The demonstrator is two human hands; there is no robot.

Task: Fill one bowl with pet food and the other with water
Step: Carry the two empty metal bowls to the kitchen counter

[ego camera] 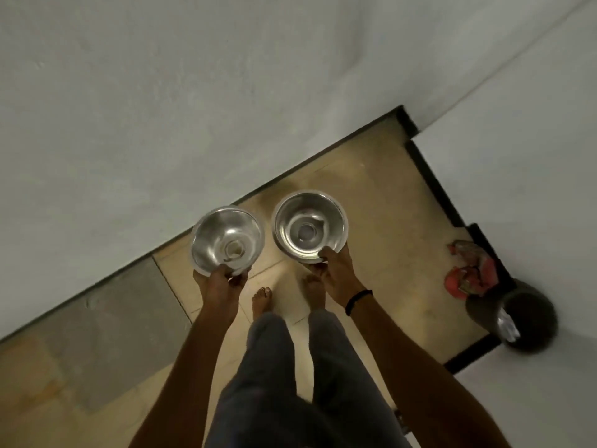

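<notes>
Bowls: you hold two steel ones side by side, not touching, above the tiled floor [371, 195] close to the wall [161, 92]. Your left hand [223, 281] grips the left bowl [226, 237] at its near rim, fingers [237, 279] curled under, thumb over the edge. Your right hand [336, 271], black band [357, 300] at the wrist, grips the right bowl [310, 226] likewise. Contents: cannot tell past the reflections. A dark bin [529, 315] stands well to the right.

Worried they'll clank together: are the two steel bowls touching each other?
Apart. The head view shows a narrow strip of floor between the left bowl and the right bowl.
</notes>
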